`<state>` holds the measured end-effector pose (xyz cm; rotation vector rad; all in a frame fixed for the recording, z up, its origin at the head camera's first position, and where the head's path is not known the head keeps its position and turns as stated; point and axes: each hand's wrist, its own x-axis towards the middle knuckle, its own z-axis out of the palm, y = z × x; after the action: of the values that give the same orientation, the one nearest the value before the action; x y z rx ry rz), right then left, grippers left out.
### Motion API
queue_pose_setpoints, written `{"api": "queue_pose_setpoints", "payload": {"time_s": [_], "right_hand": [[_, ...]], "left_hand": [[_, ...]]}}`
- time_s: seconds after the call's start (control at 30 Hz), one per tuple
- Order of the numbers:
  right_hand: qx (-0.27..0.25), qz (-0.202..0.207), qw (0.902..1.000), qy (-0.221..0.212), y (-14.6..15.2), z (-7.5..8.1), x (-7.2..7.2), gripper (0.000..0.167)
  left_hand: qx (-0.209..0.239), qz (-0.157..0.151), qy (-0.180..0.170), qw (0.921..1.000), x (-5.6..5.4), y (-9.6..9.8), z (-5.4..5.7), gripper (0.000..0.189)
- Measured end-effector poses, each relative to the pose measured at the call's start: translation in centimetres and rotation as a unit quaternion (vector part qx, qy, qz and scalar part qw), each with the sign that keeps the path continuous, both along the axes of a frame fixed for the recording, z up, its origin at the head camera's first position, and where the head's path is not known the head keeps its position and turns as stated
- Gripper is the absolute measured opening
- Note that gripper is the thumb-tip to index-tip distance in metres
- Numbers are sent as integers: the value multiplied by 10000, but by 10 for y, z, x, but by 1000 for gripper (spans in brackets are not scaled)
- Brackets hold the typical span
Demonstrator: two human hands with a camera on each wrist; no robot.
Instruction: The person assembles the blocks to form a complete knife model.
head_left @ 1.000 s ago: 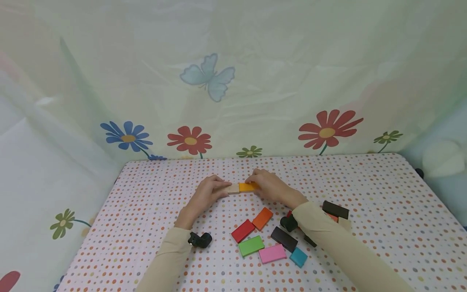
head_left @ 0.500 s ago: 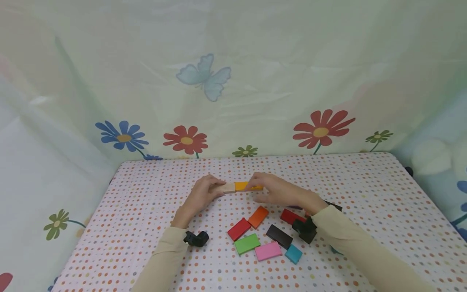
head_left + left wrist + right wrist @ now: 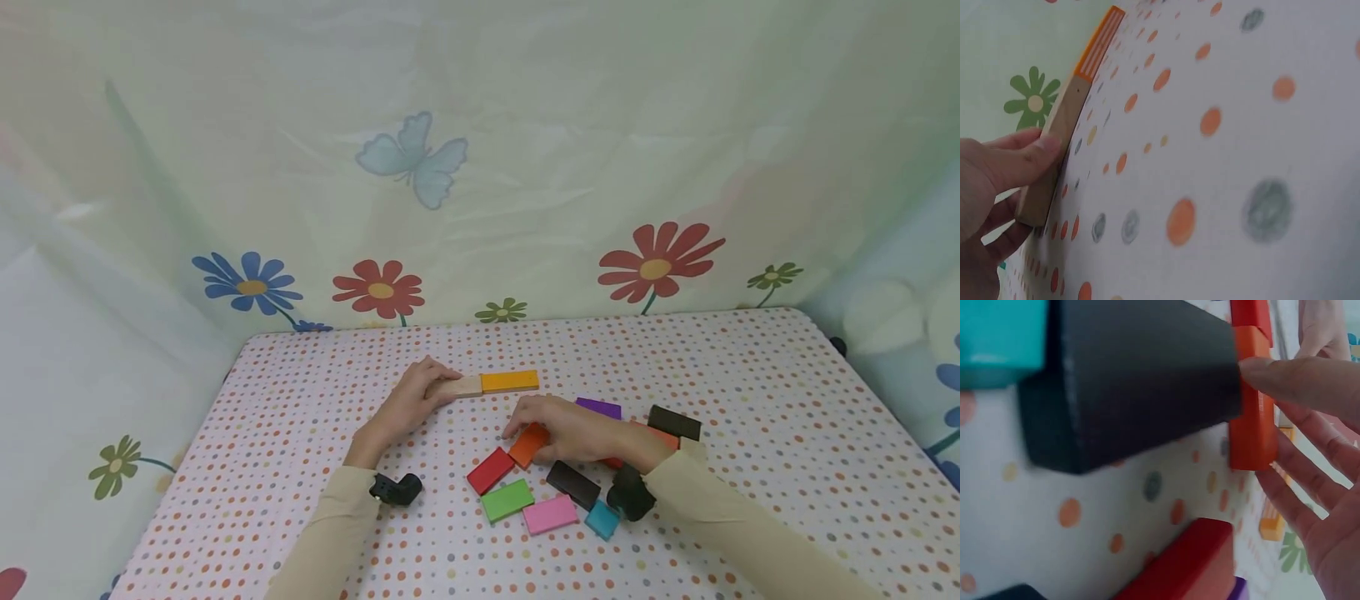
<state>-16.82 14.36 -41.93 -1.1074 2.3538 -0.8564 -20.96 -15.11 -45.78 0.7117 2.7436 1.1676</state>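
In the head view, my left hand [image 3: 408, 404] holds one end of a plain wooden block [image 3: 468, 386] on the dotted table. The left wrist view has thumb and fingers on opposite sides of this block [image 3: 1065, 112]. End to end with it lies a yellow-orange block [image 3: 512, 382]. Nearer me, my right hand [image 3: 577, 432] is around an orange block [image 3: 529, 444]. Seen from the right wrist, the thumb is against one side of the orange block [image 3: 1251, 434] and the fingers are at the other.
Around the right hand lie a red block [image 3: 491, 471], a green block [image 3: 507, 501], a pink block [image 3: 551, 515], a black block [image 3: 573, 482], a small blue block [image 3: 603, 520] and a purple block [image 3: 598, 407]. Another black block [image 3: 674, 422] lies farther right, partly grouped with others behind the forearm.
My right hand has let go of the yellow-orange block, come back toward me and taken hold of the orange block. The left hand stays at the wooden block.
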Motion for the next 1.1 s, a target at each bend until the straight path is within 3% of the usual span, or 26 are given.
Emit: {"api": "queue_pose_setpoints", "payload": {"time_s": [0.2,0.8,1.1], "right_hand": [[241,-42,9997,40,-1,-3,0,32],[247,64,9994,249,6,-10,0,33],[54,-417,9975,573,26,1,-6,33]], "left_hand": [[28,-200,-18,9998,-4,-6,-5,32],[238,-342,123,9991,-4,-5,-2,29],[241,-374,206,9988,-4,-4,0,29]]}}
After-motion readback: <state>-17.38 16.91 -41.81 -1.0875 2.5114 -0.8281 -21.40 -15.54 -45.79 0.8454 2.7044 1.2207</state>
